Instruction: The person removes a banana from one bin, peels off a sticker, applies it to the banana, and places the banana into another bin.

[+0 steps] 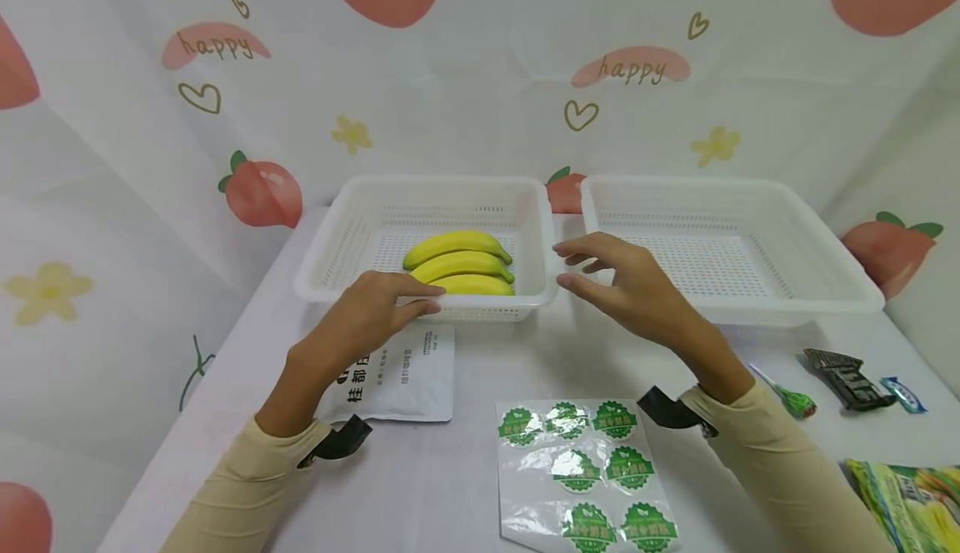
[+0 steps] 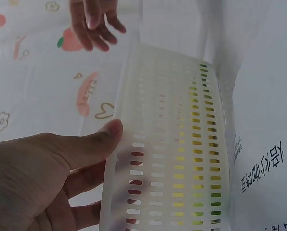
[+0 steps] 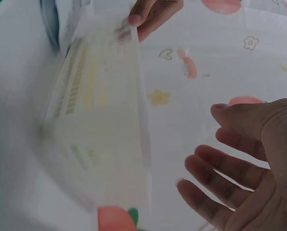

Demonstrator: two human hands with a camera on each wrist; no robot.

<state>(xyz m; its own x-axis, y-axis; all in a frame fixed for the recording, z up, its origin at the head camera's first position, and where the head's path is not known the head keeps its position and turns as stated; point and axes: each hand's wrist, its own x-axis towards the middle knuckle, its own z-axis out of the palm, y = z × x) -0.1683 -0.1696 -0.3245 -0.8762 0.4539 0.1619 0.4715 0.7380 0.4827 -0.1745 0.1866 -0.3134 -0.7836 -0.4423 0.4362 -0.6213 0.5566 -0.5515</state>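
Observation:
My left hand (image 1: 367, 307) pinches the front rim of a white plastic basket (image 1: 442, 181), thumb outside and fingers over the edge. In the left wrist view the thumb (image 2: 110, 134) lies against the slotted wall, and yellow shows through the slots. Inside the basket, three yellow bananas (image 1: 463, 265) lie side by side toward the front right. My right hand (image 1: 626, 282) hovers just off that basket's right front corner, fingers spread and holding nothing. The right wrist view shows its fingers (image 3: 220, 168) apart from the basket wall (image 3: 114, 130).
A second white basket (image 1: 750, 186) stands at the right. A white printed pouch (image 1: 420, 378) lies below my left hand. Nearer me is a sheet of green round stickers (image 1: 532, 478). A lollipop (image 1: 798, 403), a black wrapper (image 1: 855, 386), a blue-white candy (image 1: 903, 395) and a green-yellow bag (image 1: 915, 503) lie right.

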